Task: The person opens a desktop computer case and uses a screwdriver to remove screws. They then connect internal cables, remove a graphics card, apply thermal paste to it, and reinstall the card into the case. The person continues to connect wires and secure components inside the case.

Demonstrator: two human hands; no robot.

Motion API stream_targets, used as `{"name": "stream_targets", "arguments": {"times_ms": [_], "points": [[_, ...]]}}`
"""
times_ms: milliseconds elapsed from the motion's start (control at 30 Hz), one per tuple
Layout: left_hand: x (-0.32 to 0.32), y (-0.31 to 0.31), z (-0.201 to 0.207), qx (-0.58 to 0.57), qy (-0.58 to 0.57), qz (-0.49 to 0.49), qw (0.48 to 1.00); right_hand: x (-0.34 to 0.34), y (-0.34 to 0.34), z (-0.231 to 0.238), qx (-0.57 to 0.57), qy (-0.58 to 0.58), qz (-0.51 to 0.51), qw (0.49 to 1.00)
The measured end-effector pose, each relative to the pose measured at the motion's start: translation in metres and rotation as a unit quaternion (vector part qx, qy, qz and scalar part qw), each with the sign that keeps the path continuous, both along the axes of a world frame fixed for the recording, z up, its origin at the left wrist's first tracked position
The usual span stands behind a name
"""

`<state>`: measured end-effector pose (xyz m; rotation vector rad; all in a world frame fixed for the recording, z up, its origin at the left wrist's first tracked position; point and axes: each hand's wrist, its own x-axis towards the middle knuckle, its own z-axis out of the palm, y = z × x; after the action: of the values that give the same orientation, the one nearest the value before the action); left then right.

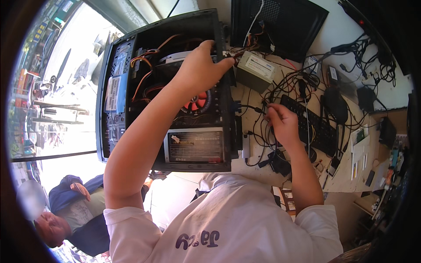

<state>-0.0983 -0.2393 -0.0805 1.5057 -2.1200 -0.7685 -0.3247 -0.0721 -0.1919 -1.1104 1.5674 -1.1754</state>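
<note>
Nearest me, my right hand (283, 122) pinches a black cable (250, 107) beside the keyboard (313, 125). Farther left, my left hand (199, 70) curls closed over the far right rim of the open computer case (116, 94), above its red fan (197, 103).

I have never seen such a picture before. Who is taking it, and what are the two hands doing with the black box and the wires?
The camera sits on a person's head and looks down, so the picture bends at its rim. The left hand reaches into an open black computer case lying on the workbench, near a red fan. The right hand pinches black cables beside a black keyboard. A grey power supply lies behind them. Another person sits below, at the lower left.
</note>
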Motion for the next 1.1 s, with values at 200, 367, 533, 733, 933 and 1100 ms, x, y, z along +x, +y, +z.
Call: {"name": "stream_targets", "arguments": {"times_ms": [200, 367, 533, 733, 933, 1100], "points": [[-0.026, -0.009, 0.001, 0.065, -0.006, 0.08, 0.995, -0.012, 0.029, -0.045, -0.087, 0.096, 0.008, 0.991], [-0.025, -0.001, -0.013, 0.028, 0.108, 0.121, 0.986, 0.008, -0.029, -0.013, -0.303, 0.318, 0.117, 0.891], [-0.031, 0.001, -0.007, 0.062, 0.098, 0.132, 0.984, 0.033, -0.067, -0.035, -0.24, 0.277, 0.336, 0.868], [-0.04, 0.006, 0.006, 0.111, 0.077, 0.151, 0.979, 0.016, -0.085, -0.039, -0.274, 0.275, 0.413, 0.824], [-0.038, 0.006, -0.002, 0.072, 0.112, 0.137, 0.982, -0.034, -0.108, -0.059, -0.218, 0.242, 0.225, 0.918], [-0.039, 0.005, 0.002, 0.074, 0.094, 0.134, 0.984, -0.005, -0.161, -0.029, -0.154, 0.119, 0.234, 0.953]]}}
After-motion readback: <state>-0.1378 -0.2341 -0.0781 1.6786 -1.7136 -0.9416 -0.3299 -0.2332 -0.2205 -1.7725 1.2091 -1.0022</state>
